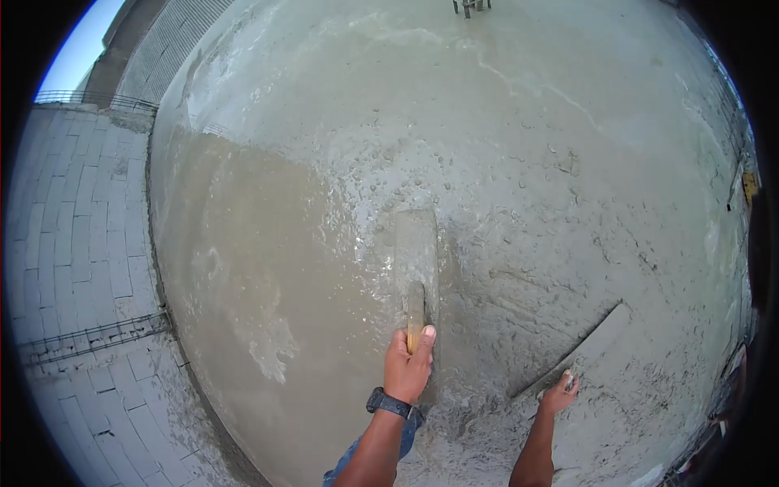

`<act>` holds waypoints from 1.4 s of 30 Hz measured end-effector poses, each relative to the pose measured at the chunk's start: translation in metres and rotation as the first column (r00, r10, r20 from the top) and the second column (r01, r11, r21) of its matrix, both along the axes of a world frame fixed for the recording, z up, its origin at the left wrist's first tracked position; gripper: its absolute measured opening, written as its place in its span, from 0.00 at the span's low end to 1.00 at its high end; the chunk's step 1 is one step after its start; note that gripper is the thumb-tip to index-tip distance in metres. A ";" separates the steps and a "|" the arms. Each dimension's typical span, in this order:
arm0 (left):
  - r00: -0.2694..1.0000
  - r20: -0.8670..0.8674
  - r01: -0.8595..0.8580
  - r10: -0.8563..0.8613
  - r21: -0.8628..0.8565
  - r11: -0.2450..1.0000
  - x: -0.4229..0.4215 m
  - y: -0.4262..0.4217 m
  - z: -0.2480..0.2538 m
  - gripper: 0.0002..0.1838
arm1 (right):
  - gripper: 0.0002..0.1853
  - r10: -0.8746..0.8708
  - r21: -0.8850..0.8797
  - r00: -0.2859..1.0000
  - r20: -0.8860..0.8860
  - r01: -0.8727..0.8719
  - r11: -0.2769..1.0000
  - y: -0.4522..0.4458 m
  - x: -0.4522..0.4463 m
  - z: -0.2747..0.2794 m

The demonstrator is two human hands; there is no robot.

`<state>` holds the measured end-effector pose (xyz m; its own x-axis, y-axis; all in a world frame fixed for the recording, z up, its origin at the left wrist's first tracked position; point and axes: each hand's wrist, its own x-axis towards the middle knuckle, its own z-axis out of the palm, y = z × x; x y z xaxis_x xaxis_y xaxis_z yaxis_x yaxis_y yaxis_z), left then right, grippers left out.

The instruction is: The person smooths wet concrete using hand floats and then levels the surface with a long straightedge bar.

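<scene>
My left hand [408,369], with a dark watch on its wrist, is closed round the wooden handle [415,316] of a plastering trowel. The trowel's long, mud-coated blade [415,247] lies on the wet cement surface [268,235], pointing away from me. To the right, my right hand [560,394] is closed at the near side of a long flat board-like float [588,345]. That float sits slantwise, with a dark line along its far-left edge; its grip is hidden by my fingers.
A grey block wall [81,227] with a band of exposed rebar [97,334] borders the left. Short dark posts [469,6] stand at the top. Rough, lumpy cement [519,276] lies around the right-hand float. A yellow object [750,187] shows at the right edge.
</scene>
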<state>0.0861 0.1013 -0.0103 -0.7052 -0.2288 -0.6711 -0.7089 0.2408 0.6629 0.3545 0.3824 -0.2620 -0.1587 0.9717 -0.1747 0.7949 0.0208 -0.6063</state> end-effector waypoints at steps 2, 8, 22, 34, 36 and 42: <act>0.994 -0.012 0.105 -0.106 -0.044 0.994 0.020 0.020 -0.006 0.19 | 0.30 -0.090 0.001 0.994 0.066 0.090 0.996 -0.011 0.073 -0.003; 0.905 -0.037 0.423 -0.424 -0.039 0.905 0.105 0.113 -0.014 0.18 | 0.30 -0.368 -0.227 0.923 -0.115 0.336 0.914 0.020 0.187 0.017; 0.613 0.071 0.761 -0.787 0.215 0.612 0.480 0.357 -0.153 0.14 | 0.18 -0.952 -0.416 0.168 -0.255 0.870 0.265 0.314 0.653 0.053; 0.562 0.006 0.810 -0.827 0.202 0.551 0.553 0.430 -0.187 0.14 | 0.22 -0.960 -0.698 -0.017 -0.278 0.690 0.191 0.297 0.744 0.005; 0.607 0.011 0.783 -0.795 0.168 0.600 0.541 0.415 -0.184 0.14 | 0.22 -0.941 -0.733 0.082 -0.328 0.607 0.308 0.311 0.736 -0.001; 0.753 0.055 0.653 -0.655 0.057 0.755 0.493 0.345 -0.169 0.16 | 0.21 -0.859 -0.796 0.352 -0.372 0.354 0.490 0.343 0.686 -0.007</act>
